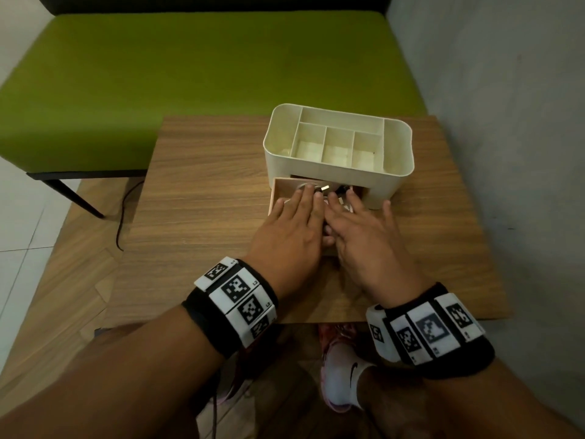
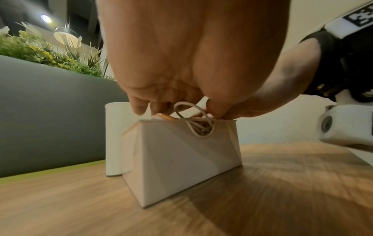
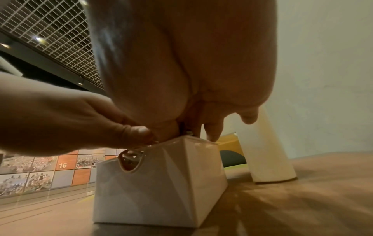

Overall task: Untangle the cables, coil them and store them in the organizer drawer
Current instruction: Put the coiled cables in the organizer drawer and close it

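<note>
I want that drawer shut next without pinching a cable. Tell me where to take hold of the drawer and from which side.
Judging by its shape, take the drawer by its flat front panel, at the curved finger notch in the top edge, coming from the near side. First press the white cable loop down, since it rises above the rim under the left hand.

One organizer (image 1: pixel 338 147) is seen on one wooden table (image 1: pixel 205 198), with six open compartments counted in its top. One drawer (image 2: pixel 181 153) is pulled out of the organizer's front. Two hands are laid over that drawer: one left hand (image 1: pixel 291 229) and one right hand (image 1: pixel 364 236). The cables (image 2: pixel 193 121) inside the drawer cannot be counted. One green bench (image 1: pixel 190 74) is seen behind the organizer.
</note>
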{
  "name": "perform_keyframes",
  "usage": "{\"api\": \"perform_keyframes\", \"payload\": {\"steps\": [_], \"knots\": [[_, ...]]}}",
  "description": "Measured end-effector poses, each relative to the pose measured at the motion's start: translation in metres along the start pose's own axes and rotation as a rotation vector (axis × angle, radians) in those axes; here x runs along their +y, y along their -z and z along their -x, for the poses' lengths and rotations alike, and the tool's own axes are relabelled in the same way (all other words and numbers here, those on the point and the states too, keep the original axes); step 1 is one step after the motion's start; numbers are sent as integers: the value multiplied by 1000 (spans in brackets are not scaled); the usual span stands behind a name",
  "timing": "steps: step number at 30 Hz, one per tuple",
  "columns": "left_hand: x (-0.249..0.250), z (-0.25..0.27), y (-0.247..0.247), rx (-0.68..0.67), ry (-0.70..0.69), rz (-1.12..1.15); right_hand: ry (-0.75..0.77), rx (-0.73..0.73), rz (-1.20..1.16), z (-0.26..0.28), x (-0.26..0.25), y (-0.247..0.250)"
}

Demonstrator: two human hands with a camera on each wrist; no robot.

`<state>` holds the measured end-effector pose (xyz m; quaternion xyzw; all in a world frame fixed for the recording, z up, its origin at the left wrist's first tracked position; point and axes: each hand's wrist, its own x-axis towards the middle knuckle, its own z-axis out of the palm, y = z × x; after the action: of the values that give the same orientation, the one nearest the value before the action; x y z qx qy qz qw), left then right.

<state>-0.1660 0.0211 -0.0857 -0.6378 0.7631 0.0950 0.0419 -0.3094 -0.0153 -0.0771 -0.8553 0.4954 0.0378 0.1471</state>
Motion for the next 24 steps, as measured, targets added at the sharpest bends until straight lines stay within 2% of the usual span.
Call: {"api": "perform_keyframes", "payload": {"steps": [2,5,7,10,12,24], "knots": [[-2,-4,-3,-6,7,13,32,-7,-88,-1,5,-2],[-4,-6,-1,-17,10,-42,94,15,-341,1,15,-3],[-4,-8,2,-32,7,-65,98,130,-412,6,21,-3],[-7,-9,3,-46,1,-70,94,409,-380,11,24,-5],[-10,-8,1,-32,-16,-68,122,521,-366,8,21,-8],[-17,-4,-10,59,-86,-8,200,567,-295,-3,7,-9]]}}
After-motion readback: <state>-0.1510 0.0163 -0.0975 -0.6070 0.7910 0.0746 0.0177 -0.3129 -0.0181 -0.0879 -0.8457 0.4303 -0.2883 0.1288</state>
